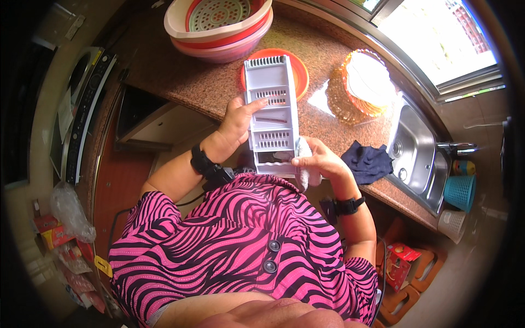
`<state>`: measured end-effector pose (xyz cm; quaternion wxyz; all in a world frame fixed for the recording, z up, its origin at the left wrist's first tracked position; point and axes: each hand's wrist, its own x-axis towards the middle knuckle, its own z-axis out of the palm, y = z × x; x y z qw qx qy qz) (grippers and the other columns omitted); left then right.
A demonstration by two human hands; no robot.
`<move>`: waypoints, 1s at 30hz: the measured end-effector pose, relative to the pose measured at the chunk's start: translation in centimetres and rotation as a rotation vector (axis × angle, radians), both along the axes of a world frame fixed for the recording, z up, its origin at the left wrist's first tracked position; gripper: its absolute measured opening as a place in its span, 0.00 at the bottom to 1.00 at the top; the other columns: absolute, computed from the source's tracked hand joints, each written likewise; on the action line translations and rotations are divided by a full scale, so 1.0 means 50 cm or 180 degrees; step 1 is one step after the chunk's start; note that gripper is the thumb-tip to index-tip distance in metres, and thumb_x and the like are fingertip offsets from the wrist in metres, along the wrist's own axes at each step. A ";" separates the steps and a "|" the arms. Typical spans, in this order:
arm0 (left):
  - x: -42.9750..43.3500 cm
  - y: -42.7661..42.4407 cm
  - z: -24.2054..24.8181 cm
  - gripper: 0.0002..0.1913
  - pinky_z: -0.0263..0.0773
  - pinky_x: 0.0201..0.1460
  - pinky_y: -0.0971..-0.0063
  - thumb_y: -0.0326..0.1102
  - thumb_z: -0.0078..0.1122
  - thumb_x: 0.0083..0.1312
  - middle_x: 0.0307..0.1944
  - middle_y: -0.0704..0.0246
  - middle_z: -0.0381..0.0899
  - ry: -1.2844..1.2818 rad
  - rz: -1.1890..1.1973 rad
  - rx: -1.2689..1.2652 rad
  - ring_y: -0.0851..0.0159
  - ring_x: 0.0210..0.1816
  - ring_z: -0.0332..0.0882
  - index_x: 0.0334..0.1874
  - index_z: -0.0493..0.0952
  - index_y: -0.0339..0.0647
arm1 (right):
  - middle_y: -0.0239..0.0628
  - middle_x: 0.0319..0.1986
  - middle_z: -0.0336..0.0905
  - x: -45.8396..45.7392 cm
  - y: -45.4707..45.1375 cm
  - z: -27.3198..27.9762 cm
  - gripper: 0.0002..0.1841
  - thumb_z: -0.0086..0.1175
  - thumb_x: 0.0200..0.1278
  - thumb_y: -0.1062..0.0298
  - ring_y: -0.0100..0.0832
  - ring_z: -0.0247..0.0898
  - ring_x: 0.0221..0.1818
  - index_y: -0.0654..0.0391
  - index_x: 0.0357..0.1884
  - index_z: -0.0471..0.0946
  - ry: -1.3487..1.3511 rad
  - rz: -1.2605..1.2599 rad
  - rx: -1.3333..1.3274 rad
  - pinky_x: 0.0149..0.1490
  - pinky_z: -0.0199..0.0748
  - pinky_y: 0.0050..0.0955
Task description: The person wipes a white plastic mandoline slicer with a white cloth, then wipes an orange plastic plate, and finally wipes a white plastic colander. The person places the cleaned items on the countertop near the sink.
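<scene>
A long white plastic grater (268, 121), with several slotted sections, is held upright in front of my body. My left hand (239, 123) grips its left edge, the thumb lying over a slotted section. At the lower right edge, my right hand (322, 158) holds a pale cloth (303, 164) against the grater, thumb on the frame. Behind the grater's upper part an orange plate (301, 78) rests on the granite counter; the grater hides part of it.
Stacked basins and a colander (221, 45) stand at the back. To the right are amber scalloped glass dishes (342, 98), a dark blue cloth (366, 162) at the counter's edge, and a steel sink (416, 135) with a faucet (457, 146). A stove (92, 82) lies left.
</scene>
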<state>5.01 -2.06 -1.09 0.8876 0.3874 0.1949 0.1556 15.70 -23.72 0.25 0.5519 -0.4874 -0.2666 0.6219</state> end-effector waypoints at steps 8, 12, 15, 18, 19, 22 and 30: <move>-0.006 0.012 -0.059 0.13 0.80 0.48 0.66 0.26 0.59 0.66 0.43 0.60 0.83 0.0198 0.0219 -0.0073 0.61 0.42 0.84 0.52 0.76 0.31 | 0.35 0.42 0.82 0.001 -0.020 -0.036 0.24 0.65 0.57 0.66 0.22 0.77 0.33 0.64 0.54 0.76 -0.0150 0.0082 -0.0326 0.39 0.75 0.23; -0.004 0.016 -0.080 0.14 0.79 0.50 0.64 0.30 0.59 0.68 0.45 0.62 0.83 0.0363 0.0261 -0.0186 0.62 0.44 0.82 0.53 0.76 0.33 | 0.30 0.38 0.80 0.008 -0.008 -0.019 0.21 0.65 0.56 0.70 0.20 0.73 0.38 0.63 0.52 0.76 -0.0177 -0.0312 -0.0246 0.44 0.72 0.22; 0.009 0.008 -0.079 0.14 0.75 0.53 0.64 0.35 0.59 0.70 0.48 0.65 0.82 0.0365 0.0467 0.0078 0.63 0.49 0.79 0.54 0.76 0.36 | 0.30 0.35 0.80 0.013 -0.002 -0.004 0.20 0.65 0.56 0.71 0.21 0.74 0.36 0.64 0.50 0.76 -0.0554 -0.0517 -0.0275 0.42 0.74 0.24; 0.002 -0.009 -0.053 0.27 0.72 0.52 0.68 0.48 0.61 0.68 0.53 0.70 0.75 0.0494 0.0262 0.0274 0.67 0.50 0.75 0.64 0.65 0.44 | 0.34 0.30 0.80 0.002 0.010 -0.014 0.17 0.65 0.56 0.70 0.27 0.78 0.33 0.62 0.47 0.76 -0.1402 -0.0849 -0.0335 0.38 0.76 0.29; 0.000 -0.013 -0.044 0.30 0.72 0.51 0.69 0.50 0.62 0.67 0.53 0.70 0.73 0.0594 0.0220 0.0299 0.67 0.49 0.75 0.66 0.62 0.46 | 0.36 0.29 0.80 -0.001 0.013 -0.015 0.17 0.65 0.56 0.70 0.28 0.79 0.33 0.62 0.46 0.76 -0.1741 -0.0908 -0.0506 0.38 0.76 0.30; -0.003 -0.019 -0.029 0.36 0.69 0.55 0.63 0.61 0.60 0.64 0.56 0.71 0.70 0.0419 -0.0072 0.0382 0.67 0.55 0.70 0.69 0.60 0.54 | 0.43 0.30 0.79 -0.029 0.022 -0.014 0.17 0.63 0.54 0.72 0.38 0.79 0.31 0.62 0.47 0.76 -0.3776 -0.0978 0.0002 0.35 0.75 0.35; -0.014 -0.010 -0.048 0.37 0.64 0.65 0.61 0.61 0.59 0.64 0.57 0.65 0.73 -0.0274 -0.0012 -0.0137 0.63 0.60 0.70 0.66 0.63 0.40 | 0.48 0.38 0.77 -0.058 0.032 0.028 0.22 0.67 0.52 0.68 0.48 0.78 0.40 0.60 0.50 0.74 -0.3956 -0.0374 0.0185 0.44 0.76 0.39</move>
